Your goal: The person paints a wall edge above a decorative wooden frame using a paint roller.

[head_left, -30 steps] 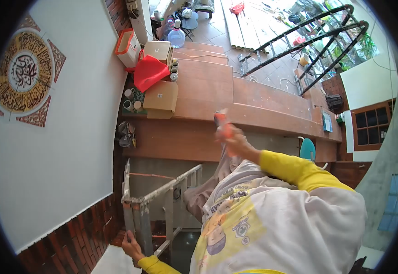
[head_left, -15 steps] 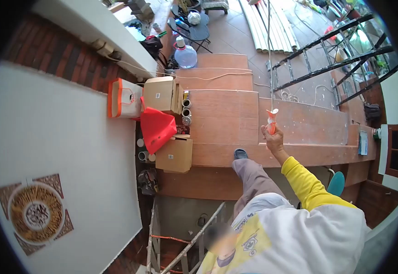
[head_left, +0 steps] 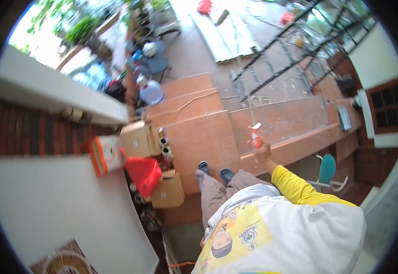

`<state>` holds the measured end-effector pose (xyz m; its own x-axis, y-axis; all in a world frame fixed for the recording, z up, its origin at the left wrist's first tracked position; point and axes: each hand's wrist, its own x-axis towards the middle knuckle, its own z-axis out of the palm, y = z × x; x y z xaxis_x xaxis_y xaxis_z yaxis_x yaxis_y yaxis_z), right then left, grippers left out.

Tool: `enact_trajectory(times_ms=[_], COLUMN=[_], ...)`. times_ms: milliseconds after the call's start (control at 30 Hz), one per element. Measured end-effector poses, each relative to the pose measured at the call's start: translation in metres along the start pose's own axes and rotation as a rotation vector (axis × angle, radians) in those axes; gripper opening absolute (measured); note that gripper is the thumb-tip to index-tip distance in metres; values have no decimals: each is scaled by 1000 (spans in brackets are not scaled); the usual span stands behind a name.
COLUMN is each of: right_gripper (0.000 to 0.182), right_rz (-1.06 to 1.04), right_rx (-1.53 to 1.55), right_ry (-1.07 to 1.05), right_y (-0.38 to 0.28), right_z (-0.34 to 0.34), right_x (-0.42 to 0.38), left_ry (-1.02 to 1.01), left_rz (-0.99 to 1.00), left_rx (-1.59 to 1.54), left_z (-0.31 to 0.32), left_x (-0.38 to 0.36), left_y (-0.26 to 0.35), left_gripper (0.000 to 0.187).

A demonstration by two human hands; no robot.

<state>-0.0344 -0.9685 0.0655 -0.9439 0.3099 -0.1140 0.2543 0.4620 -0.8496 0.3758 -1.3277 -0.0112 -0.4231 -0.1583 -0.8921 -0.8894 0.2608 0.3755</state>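
While right hand (head_left: 263, 153) grips orange tool (head_left: 255, 136) | 2 cardboard boxes (head_left: 137, 139), red bag (head_left: 144, 173) beside steps (head_left: 199, 141).

White shirt (head_left: 295, 228) with yellow long sleeves (head_left: 292, 185) and a yellow cartoon print on the front. Below the shirt, grey-brown trousers (head_left: 217, 192) ending in dark blue sandals (head_left: 215, 171).

Left hand out of sight below the white shirt (head_left: 299, 228); the orange-and-white tool (head_left: 255, 136) beside it too small to identify
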Motion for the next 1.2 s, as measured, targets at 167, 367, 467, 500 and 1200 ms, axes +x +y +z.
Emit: enact_trajectory(times_ms=[167,367,467,500,1200], right_gripper=[31,31,34,35,40], right_rz=[52,181,332,379,903], right_rx=[-125,-199,-205,-217,43], right_ry=[226,628,756,799,1376], right_y=[-16,18,30,36,273], right_z=[-44,-72,-71,-70,-122], right_x=[-48,-157,-211,-227,-328], left_ry=[-198,-180,152,129,-817], left_rz=[171,-27,157,209,1130], left_rx=[285,-107,-134,-110,1593], left_z=[-86,-242,-273,-276,411], left_x=[137,302,326,336,160], left_y=[94,283,402,437,515], left_gripper=[19,20,20,27,42])
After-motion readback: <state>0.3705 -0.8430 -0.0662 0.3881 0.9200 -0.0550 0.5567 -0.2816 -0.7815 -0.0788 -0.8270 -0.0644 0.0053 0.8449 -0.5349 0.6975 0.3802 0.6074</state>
